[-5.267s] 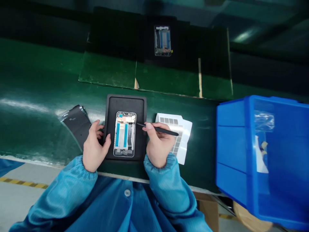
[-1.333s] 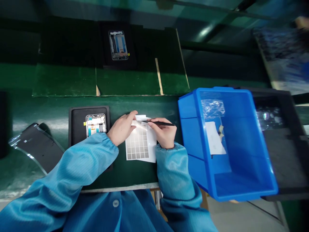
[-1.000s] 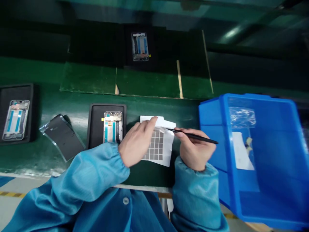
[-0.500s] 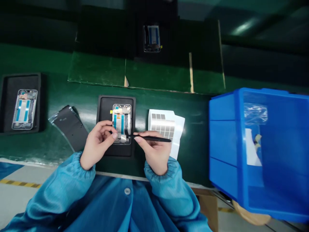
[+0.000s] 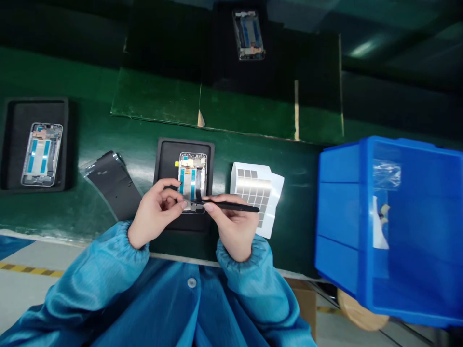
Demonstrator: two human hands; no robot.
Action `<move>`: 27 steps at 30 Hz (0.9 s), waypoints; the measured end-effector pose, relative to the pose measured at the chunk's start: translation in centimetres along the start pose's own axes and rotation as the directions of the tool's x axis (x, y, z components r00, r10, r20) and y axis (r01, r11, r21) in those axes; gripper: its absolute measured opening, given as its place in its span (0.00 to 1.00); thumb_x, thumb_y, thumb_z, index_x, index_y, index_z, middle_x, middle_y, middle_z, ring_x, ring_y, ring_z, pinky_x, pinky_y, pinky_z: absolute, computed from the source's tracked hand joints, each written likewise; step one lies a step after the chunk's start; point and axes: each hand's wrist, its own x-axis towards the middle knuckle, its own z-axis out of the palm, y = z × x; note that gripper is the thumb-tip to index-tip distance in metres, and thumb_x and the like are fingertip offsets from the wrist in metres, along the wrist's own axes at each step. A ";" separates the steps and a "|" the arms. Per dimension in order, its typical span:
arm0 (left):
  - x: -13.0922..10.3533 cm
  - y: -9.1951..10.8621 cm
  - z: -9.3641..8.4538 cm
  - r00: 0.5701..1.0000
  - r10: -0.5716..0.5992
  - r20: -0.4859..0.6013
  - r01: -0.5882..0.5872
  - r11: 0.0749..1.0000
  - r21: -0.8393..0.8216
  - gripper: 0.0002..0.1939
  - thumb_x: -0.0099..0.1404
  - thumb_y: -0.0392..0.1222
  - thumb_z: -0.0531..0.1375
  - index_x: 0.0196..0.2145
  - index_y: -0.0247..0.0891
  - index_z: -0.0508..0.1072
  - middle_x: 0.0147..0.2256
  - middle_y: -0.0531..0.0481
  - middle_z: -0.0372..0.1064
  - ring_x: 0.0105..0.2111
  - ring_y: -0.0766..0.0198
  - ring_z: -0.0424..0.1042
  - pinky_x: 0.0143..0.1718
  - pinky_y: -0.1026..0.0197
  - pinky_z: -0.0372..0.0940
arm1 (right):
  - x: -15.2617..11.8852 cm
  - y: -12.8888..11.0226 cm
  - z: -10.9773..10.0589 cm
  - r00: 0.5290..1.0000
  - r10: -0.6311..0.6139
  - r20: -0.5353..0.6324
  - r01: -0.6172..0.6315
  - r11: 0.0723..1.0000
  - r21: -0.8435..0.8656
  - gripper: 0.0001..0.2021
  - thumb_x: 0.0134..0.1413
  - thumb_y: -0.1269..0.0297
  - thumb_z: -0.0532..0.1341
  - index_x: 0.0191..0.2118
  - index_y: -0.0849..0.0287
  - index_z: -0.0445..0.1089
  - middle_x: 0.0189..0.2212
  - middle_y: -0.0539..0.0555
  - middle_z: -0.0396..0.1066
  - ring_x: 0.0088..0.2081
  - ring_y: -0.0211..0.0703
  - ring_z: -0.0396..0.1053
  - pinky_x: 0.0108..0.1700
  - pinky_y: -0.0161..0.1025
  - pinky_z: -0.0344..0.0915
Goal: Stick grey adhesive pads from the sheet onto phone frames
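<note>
An opened phone (image 5: 187, 185) with blue strips and bared inner parts lies in a black tray (image 5: 167, 153) in front of me. At the phone's lower left edge is my left hand (image 5: 159, 208), its fingers curled and the thumb over the lower corner; whatever the fingertips pinch is too small to make out. Black tweezers (image 5: 235, 206) are gripped in my right hand (image 5: 234, 224), lying nearly flat. Their tips reach over the lower part of the phone, close to my left thumb. A yellow tab (image 5: 177, 164) sticks out at the phone's upper left.
Left of the tray lies a dark film sheet (image 5: 110, 180); to the right, a white sheet of grey stickers (image 5: 253, 190). Another opened phone (image 5: 42, 154) sits in a black tray (image 5: 16, 144) at far left. A further phone (image 5: 249, 34) is at the back. A blue bin (image 5: 338, 212) stands right.
The view has shifted, moving the table things rightward. Relative to the phone, my right hand and tweezers have moved left, closer to my left thumb. The phone at the back looks different and tilted.
</note>
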 end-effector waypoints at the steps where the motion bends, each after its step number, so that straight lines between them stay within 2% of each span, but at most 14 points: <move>1: 0.0 0.0 -0.1 1.000 -0.002 -0.005 0.002 1.000 -0.004 0.23 0.57 0.41 0.68 0.48 0.39 0.67 0.28 0.56 0.72 0.22 0.72 0.61 0.26 0.66 0.57 | 0.0 0.1 0.0 1.000 0.012 -0.009 -0.012 1.000 0.008 0.07 0.48 0.66 0.75 0.35 0.53 0.79 0.33 0.51 0.82 0.36 0.45 0.81 0.39 0.40 0.78; 7: 0.1 0.1 -0.4 0.999 -0.004 -0.038 0.004 1.000 -0.021 0.24 0.57 0.41 0.68 0.49 0.39 0.67 0.29 0.55 0.74 0.23 0.72 0.63 0.25 0.67 0.57 | -0.1 0.3 0.4 0.997 0.069 0.037 -0.071 0.996 0.052 0.08 0.49 0.64 0.74 0.34 0.54 0.78 0.32 0.52 0.82 0.35 0.45 0.82 0.38 0.39 0.79; 12: 0.2 0.4 -0.5 1.000 0.003 -0.024 -0.004 1.000 -0.028 0.23 0.57 0.40 0.68 0.49 0.39 0.67 0.28 0.56 0.73 0.21 0.73 0.61 0.24 0.67 0.55 | -0.2 0.2 0.8 0.995 0.092 0.034 -0.093 0.995 0.041 0.08 0.48 0.64 0.75 0.34 0.56 0.77 0.32 0.54 0.83 0.35 0.48 0.82 0.39 0.42 0.80; 18: 0.2 0.3 -0.7 0.999 0.047 -0.025 -0.046 0.999 0.017 0.22 0.59 0.40 0.67 0.49 0.39 0.67 0.29 0.55 0.73 0.22 0.72 0.61 0.25 0.66 0.58 | -0.2 0.4 1.0 0.996 0.089 -0.005 -0.089 0.996 0.031 0.09 0.47 0.63 0.75 0.32 0.56 0.77 0.30 0.53 0.82 0.30 0.45 0.81 0.33 0.40 0.79; 21: 0.3 -0.2 -1.2 0.982 0.162 -0.096 -0.146 0.977 0.155 0.21 0.61 0.40 0.65 0.51 0.40 0.67 0.38 0.50 0.75 0.25 0.72 0.63 0.28 0.65 0.62 | 0.3 0.4 1.0 0.995 0.085 -0.045 -0.086 0.996 -0.021 0.09 0.48 0.61 0.74 0.32 0.57 0.77 0.27 0.52 0.81 0.26 0.43 0.78 0.30 0.38 0.77; 24: 0.6 -0.7 -1.9 0.925 0.338 -0.173 -0.246 0.881 0.403 0.21 0.63 0.39 0.63 0.53 0.42 0.66 0.43 0.50 0.74 0.27 0.71 0.66 0.32 0.63 0.65 | 1.7 0.5 1.2 0.994 0.068 -0.083 -0.076 0.993 -0.096 0.10 0.48 0.60 0.74 0.32 0.57 0.76 0.24 0.50 0.78 0.24 0.42 0.76 0.28 0.38 0.74; 27: 1.1 -1.3 -2.0 0.870 0.484 -0.094 -0.334 0.719 0.610 0.21 0.65 0.36 0.61 0.55 0.42 0.66 0.40 0.51 0.75 0.32 0.67 0.70 0.40 0.61 0.67 | 3.4 1.0 1.7 0.995 0.000 -0.099 -0.015 0.988 -0.153 0.09 0.49 0.60 0.73 0.33 0.57 0.76 0.27 0.51 0.78 0.28 0.41 0.77 0.31 0.38 0.74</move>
